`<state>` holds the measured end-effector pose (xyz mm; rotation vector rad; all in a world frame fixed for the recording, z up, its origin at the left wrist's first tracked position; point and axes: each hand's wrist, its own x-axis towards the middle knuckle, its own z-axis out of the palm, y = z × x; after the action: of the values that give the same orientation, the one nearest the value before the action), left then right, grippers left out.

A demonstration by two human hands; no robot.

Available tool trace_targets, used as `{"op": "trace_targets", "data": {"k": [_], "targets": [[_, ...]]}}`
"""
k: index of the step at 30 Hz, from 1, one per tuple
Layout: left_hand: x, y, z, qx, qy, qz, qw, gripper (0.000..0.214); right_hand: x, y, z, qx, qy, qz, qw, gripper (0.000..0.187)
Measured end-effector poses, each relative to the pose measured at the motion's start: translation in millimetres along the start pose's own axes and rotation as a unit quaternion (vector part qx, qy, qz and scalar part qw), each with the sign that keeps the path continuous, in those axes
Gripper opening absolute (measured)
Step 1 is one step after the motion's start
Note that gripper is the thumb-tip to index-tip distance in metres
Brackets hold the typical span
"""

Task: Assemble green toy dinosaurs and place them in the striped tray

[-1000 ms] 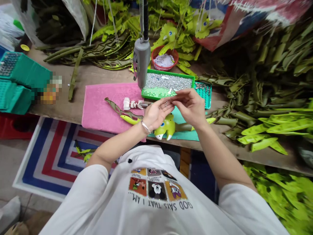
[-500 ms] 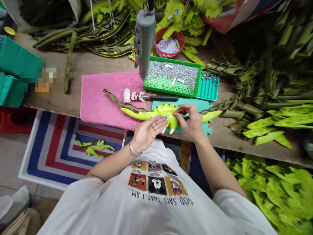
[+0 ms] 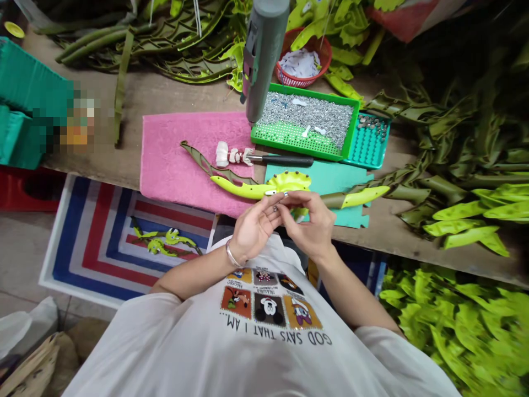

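My left hand [image 3: 251, 229] is palm up, fingers lightly curled, carrying a few small shiny metal pieces, apparently screws. At its fingers my right hand [image 3: 309, 220] is closed in a pinch; whatever lies between thumb and fingertips is too small to make out. Just beyond both hands, a lime-green plastic dinosaur-head toy piece [image 3: 289, 181] with a frill lies on the teal foam mat [image 3: 351, 216]; my hands cover its lower part. Long lime and olive strips extend from either side of it. Behind lies a black-handled tool [image 3: 285, 160] with a white-and-red wrapped end.
A pink towel [image 3: 177, 160] lies left. A green tray of screws [image 3: 303, 118], a teal tray [image 3: 367, 157] and a red basket [image 3: 285, 77] stand behind. A grey power screwdriver [image 3: 266, 60] hangs above. Olive parts [image 3: 442, 193] are heaped right, lime parts [image 3: 467, 331] below.
My right hand has moved left from the dinosaur-head piece to the fingers of my left hand. The camera view has shifted a little.
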<state>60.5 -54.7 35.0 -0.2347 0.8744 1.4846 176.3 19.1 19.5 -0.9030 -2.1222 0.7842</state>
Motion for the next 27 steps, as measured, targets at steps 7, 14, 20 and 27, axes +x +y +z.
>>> {"op": "trace_targets", "data": {"k": [7,14,20,27], "targets": [[-6.2,-4.7,-7.2,0.005,0.007,0.02,1.0,0.03,0.1,-7.1,11.6,-0.027,0.004,0.038,0.999,0.024],[-9.7,0.3,-14.6,-0.002,0.043,0.082,0.996,0.036,10.7,14.0,25.2,-0.089,-0.003,-0.014,0.996,0.019],[-10.7,6.7,-17.9,-0.006,0.045,0.062,0.997,0.04,14.5,19.5,23.8,-0.144,-0.046,-0.064,0.986,0.01],[-13.2,8.8,-11.8,-0.027,0.061,0.067,0.996,0.045,8.6,-14.4,16.2,-0.077,-0.042,-0.092,0.992,0.019]]}}
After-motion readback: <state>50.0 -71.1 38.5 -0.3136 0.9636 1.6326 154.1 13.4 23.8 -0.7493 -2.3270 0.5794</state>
